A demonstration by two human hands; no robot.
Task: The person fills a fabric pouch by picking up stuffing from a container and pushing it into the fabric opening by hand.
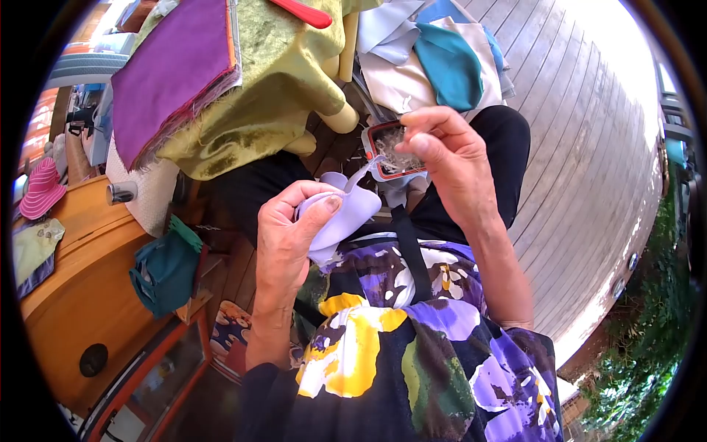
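Note:
My left hand (pixel 286 225) pinches a piece of lilac fabric (pixel 347 215) between thumb and fingers, above my lap. A narrow strip of the fabric sticks up toward the upper right, and its lower edge looks frayed. My right hand (pixel 453 155) is raised to the right, thumb and fingertips drawn together; whatever they hold, if anything, is too small to tell. Just left of and below those fingertips sits a small container (pixel 373 166) with an orange-red rim. Pale, tangled thread scraps (pixel 389 147) fill it.
A purple fabric stack (pixel 173 74) and olive velvet (pixel 283 81) lie ahead on the left, with a red-handled tool (pixel 305 13) on top. Teal cloth (pixel 449 66) rests on cream fabric (pixel 383 81). At left are a wooden cabinet (pixel 110 295) and a teal bag (pixel 168 272).

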